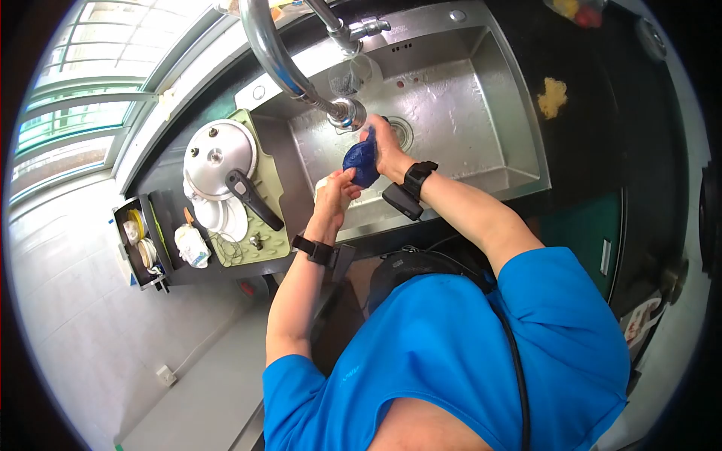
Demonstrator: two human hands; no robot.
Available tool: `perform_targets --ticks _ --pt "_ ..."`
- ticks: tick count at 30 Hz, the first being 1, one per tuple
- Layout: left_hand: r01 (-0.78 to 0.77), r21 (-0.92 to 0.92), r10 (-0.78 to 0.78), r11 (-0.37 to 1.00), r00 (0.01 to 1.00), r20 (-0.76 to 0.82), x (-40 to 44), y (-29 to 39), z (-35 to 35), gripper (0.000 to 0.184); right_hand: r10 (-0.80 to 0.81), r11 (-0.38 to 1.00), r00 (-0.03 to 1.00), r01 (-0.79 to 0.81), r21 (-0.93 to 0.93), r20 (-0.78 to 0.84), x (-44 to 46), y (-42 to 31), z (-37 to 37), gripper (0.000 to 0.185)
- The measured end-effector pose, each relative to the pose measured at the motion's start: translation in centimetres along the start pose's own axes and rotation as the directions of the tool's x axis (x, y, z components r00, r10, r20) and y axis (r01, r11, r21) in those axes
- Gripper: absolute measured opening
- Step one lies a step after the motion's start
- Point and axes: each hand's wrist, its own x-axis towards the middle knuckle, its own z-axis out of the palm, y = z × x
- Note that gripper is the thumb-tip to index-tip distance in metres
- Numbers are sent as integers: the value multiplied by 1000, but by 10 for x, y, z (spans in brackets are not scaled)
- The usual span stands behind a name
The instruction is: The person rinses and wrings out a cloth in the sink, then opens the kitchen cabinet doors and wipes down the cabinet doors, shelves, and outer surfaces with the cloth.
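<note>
Steel sink (pixel 451 113) is below my hands, its surface wet. My left hand (pixel 335 197) pinches the lower end of the blue cloth (pixel 361 161); my right hand (pixel 387 146) is closed at its upper side, fingers partly hidden. I judge it light, soft, maybe slippery, so two ends are good holds. The tap head (pixel 349 114) is close beyond my right hand; more open basin is rightward. Farther left, the pot lid (pixel 233 144) limits room.

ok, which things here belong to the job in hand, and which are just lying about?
In the job: blue cloth, left hand, right hand, sink; probably faucet head.

Apparently lying about: pressure-cooker lid, green mat, yellow clump, crumpled white item.
</note>
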Motion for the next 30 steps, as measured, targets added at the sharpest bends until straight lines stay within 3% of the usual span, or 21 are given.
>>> perform_targets --ticks 5,7,8,9,11,12,13,15,17,19,20,23,24,30 --pt "37 88 -41 995 998 41 5 8 -9 23 -10 994 999 4 -112 -48 -4 3 4 23" --pt "34 201 -34 979 999 -3 11 18 -8 23 -67 988 989 47 -149 -133 10 11 2 21" --pt "-31 254 43 967 998 -40 7 22 -3 25 -49 986 993 31 -166 -105 26 14 -5 34" --pt "-38 256 48 966 998 -35 4 28 3 25 -55 986 993 38 -164 -102 23 7 -5 34" --pt "-295 420 368 858 924 -104 -1 37 15 28 201 971 979 -192 -143 47 13 -8 -14 60" --pt "-353 439 426 826 901 -76 3 41 14 29 263 940 964 -249 -233 31 -5 -17 -14 83" --pt "-357 435 428 826 901 -75 7 42 17 29 260 940 965 -245 -236 31 -6 -16 -15 83" --pt "-597 544 682 589 729 61 14 40 20 28 456 880 889 -458 -126 -49 -16 -16 -11 78" --pt "-616 689 752 381 640 157 19 28 23 32 498 860 867 -498 -110 -37 -28 -24 -2 79" --pt "-572 820 758 30 548 354 -7 28 38 37 428 903 859 -413 -113 281 -10 -24 -7 75" --pt "-613 790 729 19 548 409 -7 23 39 43 403 911 847 -406 -68 347 1 -22 -8 66" --pt "-643 760 733 -94 472 490 -22 18 41 54 318 944 899 -330 -13 302 -13 -32 1 59" --pt "-639 763 733 -94 474 487 -24 20 41 54 325 943 906 -332 -20 271 -9 -31 2 49" --pt "-611 787 773 -85 458 439 -20 30 44 58 324 944 914 -331 -14 243 -2 -20 5 36"
